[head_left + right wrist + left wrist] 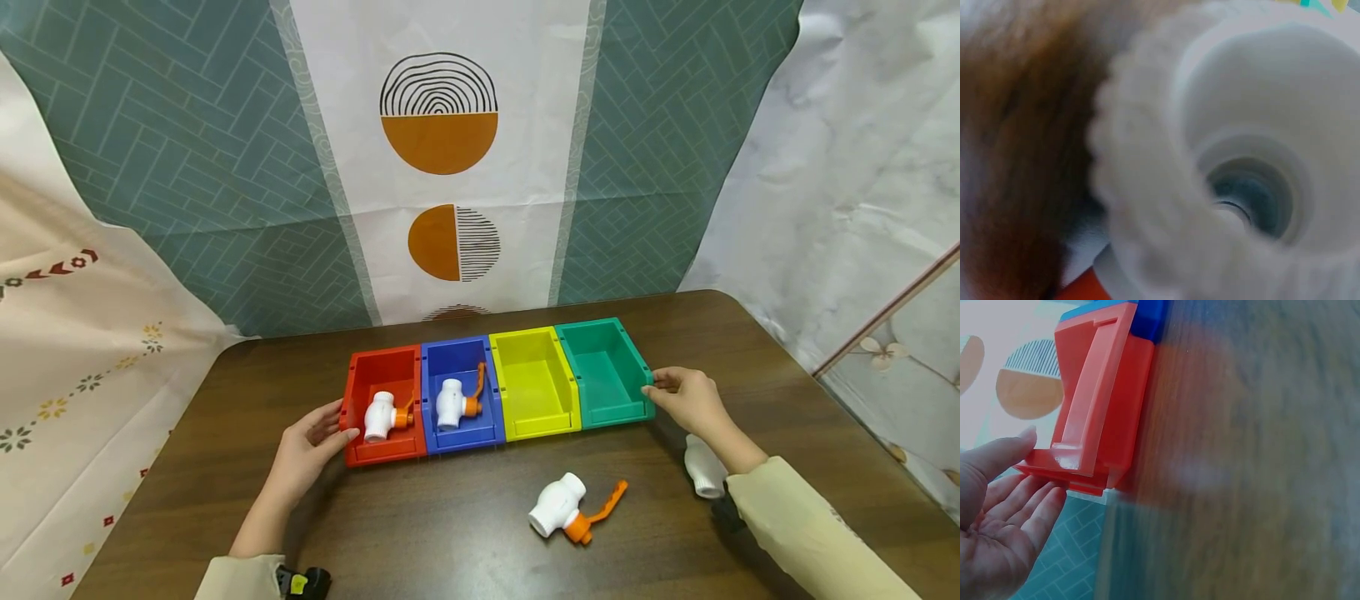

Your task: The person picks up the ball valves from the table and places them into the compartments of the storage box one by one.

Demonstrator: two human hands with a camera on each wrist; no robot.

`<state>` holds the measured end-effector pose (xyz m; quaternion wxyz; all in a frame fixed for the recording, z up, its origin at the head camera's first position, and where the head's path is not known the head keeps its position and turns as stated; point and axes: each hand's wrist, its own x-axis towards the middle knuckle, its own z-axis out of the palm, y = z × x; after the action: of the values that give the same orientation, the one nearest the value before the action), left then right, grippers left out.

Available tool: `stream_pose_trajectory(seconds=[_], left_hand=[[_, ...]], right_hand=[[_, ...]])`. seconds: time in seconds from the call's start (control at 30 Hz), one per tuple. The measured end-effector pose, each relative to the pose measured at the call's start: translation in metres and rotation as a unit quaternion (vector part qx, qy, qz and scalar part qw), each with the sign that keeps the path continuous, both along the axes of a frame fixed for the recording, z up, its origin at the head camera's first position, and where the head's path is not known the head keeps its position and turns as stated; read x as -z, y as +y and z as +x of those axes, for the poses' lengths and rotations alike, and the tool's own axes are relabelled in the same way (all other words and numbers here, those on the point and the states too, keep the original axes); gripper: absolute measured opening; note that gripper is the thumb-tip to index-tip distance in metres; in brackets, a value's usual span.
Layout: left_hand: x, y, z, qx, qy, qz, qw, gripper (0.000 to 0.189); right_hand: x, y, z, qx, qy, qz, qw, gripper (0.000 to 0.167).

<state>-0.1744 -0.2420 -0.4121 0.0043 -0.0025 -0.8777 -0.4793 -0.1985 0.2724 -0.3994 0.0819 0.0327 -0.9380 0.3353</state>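
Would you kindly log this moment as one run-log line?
left hand: grips red bin | right hand: grips green bin | valves: one in red bin, one in blue bin, two on table

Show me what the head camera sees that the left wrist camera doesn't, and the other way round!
Only the head view shows the yellow bin, the green bin, the right hand and the white valves. Only the left wrist view shows the palm side of the left hand. Both show that hand at the edge of the red bin, plus the blue bin, brown table and orange half circles.
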Motion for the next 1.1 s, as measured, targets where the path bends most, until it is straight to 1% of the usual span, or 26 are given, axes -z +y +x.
stream_pose_trajectory(seconds=[0.13, 0.53, 0.77, 0.93, 1.1], left_hand=[[0.0010, -0.0007, 0.0002, -0.001, -0.003, 0.000, 1.0000, 0.063], [0.0009, -0.0021, 0.0008, 0.001, 0.005, 0.011, 0.9999, 0.062], [0.0022, -0.0030, -0.0007, 0.008, 0.011, 0.011, 0.9998, 0.061], [0.0022, -0.0028, -0.0008, 0.011, 0.013, 0.013, 0.9998, 0.061], [0.0012, -0.0025, -0.0016, 0.010, 0.015, 0.023, 0.9996, 0.060]], right_hand=[[-0.0004, -0.0003, -0.0002, -0.002, 0.001, 0.001, 1.0000, 0.032], [-0.0004, -0.0015, -0.0008, -0.003, -0.008, 0.010, 0.9999, 0.033], [-0.0006, -0.0006, 0.0020, 0.004, -0.021, 0.001, 0.9998, 0.038], [0.0002, -0.0003, 0.0028, 0.010, -0.017, -0.002, 0.9998, 0.038], [-0.0006, -0.0008, 0.0032, 0.006, -0.010, -0.004, 0.9999, 0.041]])
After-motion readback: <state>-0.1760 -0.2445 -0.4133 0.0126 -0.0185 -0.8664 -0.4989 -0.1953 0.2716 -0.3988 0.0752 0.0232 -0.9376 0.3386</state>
